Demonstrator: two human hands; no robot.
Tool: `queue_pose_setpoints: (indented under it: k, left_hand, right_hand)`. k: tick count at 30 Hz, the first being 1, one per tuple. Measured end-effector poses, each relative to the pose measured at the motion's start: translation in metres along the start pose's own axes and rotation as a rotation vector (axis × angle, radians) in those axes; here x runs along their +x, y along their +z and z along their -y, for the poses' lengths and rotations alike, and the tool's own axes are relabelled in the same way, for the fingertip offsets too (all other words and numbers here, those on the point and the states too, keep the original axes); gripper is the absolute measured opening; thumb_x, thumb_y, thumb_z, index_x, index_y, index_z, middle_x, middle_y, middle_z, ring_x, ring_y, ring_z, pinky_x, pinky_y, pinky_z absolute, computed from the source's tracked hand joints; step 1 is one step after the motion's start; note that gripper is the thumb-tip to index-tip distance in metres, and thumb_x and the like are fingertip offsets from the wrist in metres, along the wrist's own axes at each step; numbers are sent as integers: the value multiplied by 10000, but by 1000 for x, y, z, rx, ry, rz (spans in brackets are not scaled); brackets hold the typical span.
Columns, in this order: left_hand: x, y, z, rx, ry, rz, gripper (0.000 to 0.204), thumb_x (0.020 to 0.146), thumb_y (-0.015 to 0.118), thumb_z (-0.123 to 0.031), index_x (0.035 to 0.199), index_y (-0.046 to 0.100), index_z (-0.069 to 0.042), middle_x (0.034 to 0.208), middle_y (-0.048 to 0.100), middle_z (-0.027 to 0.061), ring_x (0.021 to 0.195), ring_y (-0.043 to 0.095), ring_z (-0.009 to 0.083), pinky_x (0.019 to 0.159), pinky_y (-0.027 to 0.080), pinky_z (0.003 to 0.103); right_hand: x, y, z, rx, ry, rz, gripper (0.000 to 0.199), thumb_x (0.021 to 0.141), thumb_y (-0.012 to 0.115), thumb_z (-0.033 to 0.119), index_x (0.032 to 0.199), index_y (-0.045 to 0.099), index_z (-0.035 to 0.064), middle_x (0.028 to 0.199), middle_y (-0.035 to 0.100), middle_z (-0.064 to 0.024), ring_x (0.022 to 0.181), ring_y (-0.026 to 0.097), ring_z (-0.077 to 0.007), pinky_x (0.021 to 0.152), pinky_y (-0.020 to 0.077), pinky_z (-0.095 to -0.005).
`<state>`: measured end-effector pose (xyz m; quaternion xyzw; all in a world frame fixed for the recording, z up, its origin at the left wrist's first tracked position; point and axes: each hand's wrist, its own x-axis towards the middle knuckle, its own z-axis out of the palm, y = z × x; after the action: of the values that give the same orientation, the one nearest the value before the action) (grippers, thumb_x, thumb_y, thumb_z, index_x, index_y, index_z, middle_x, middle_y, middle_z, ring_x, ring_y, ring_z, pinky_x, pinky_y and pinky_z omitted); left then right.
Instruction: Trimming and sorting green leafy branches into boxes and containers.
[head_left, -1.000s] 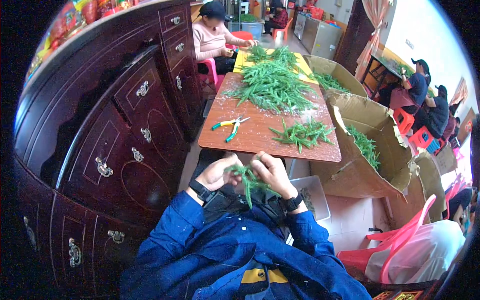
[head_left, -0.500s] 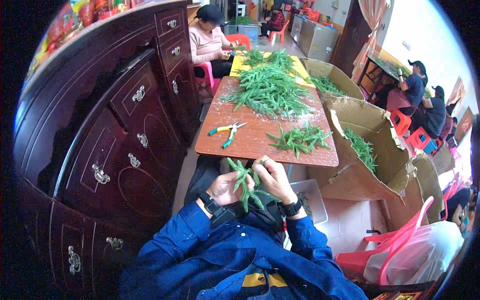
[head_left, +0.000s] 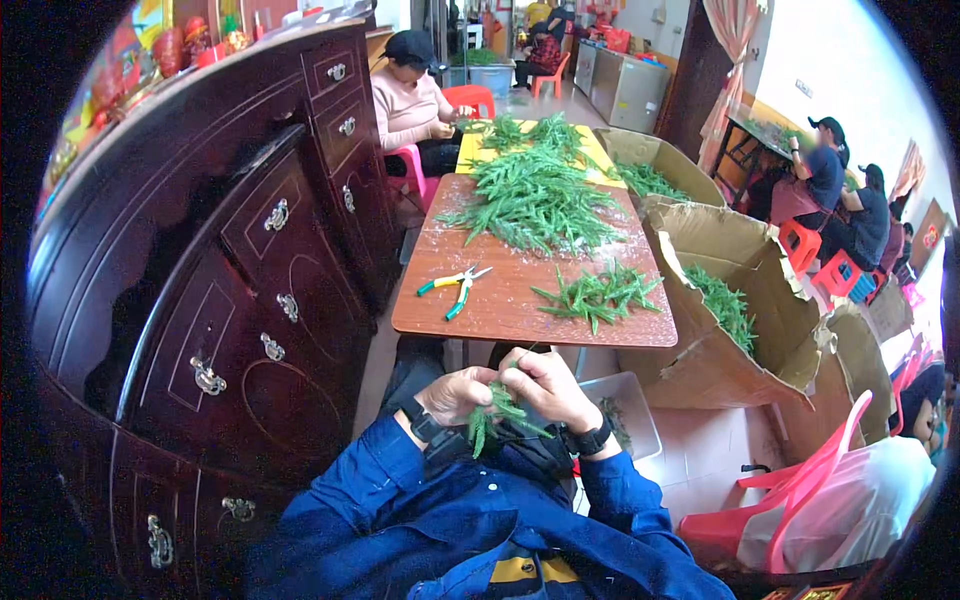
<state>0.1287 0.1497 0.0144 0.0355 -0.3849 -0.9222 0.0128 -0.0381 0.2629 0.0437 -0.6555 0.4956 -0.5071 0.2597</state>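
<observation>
Over my lap, just below the table's near edge, my left hand (head_left: 457, 396) is closed around an artificial green sprig (head_left: 492, 420) whose fronds hang downward. My right hand (head_left: 545, 384) meets it at the top of the sprig, thumb and fingers pinched at its stem end. A thin dark strand pokes up by the right fingers. On the brown table (head_left: 440, 240) ahead lie yellow-and-green pliers (head_left: 460, 287), jaws spread. To their right is a small pile of sprigs (head_left: 600, 296), and behind it a larger heap of sprigs (head_left: 540, 195).
Large cardboard boxes (head_left: 640, 390) with greenery stand right of the table. A pale plastic bin (head_left: 640, 425) sits beside my right forearm. A dark wooden cabinet (head_left: 240, 330) lines the left side. Pink chair (head_left: 790, 490) at lower right. A person (head_left: 412, 105) works at the far left.
My left hand has shifted higher on the sprig, and both hands have come closer together at its top. The fronds now hang lower. The view has tilted slightly.
</observation>
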Motion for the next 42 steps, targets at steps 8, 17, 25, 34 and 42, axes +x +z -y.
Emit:
queue_pose_setpoints:
  k: [8, 17, 25, 34, 42]
  left_hand:
    - [18, -23, -10, 1131, 128, -470, 97, 797, 622, -93, 821, 677, -17, 771, 690, 56, 649, 637, 193, 611, 483, 356]
    - [33, -31, -18, 1387, 234, -546, 163, 848, 601, -138, 874, 678, 3, 757, 677, 35, 661, 628, 166, 620, 487, 318]
    - [38, -30, -46, 61, -46, -28, 422, 906, 642, -315, 1102, 620, 57, 915, 679, 41, 801, 658, 160, 755, 519, 296]
    - [52, -41, -71, 84, -69, 12, 317, 887, 664, -249, 1045, 659, 26, 841, 679, 17, 776, 658, 143, 725, 512, 267]
    - [57, -80, -95, 1309, -77, -226, 178, 858, 619, -189, 741, 654, -60, 673, 649, 59, 616, 647, 187, 534, 478, 374]
  right_hand:
    - [3, 16, -31, -270, 142, -204, 164, 932, 587, 198, 862, 598, 50, 639, 622, -134, 584, 646, -280, 529, 481, -363]
    - [16, 7, -41, -8, 271, -260, 195, 977, 557, 189, 852, 573, 40, 656, 582, -1, 601, 533, -67, 551, 430, -251]
    - [40, -26, -34, 592, 304, -48, 215, 1009, 531, 247, 906, 563, 61, 766, 571, 33, 700, 518, -57, 646, 424, -215]
    - [74, -46, -33, 683, 327, 81, 246, 1004, 534, 254, 859, 572, 58, 728, 597, 23, 666, 540, -74, 627, 441, -241]
    - [92, -38, -39, -698, 141, 55, 245, 947, 598, 251, 825, 585, 39, 650, 578, -63, 631, 589, -148, 579, 475, -332]
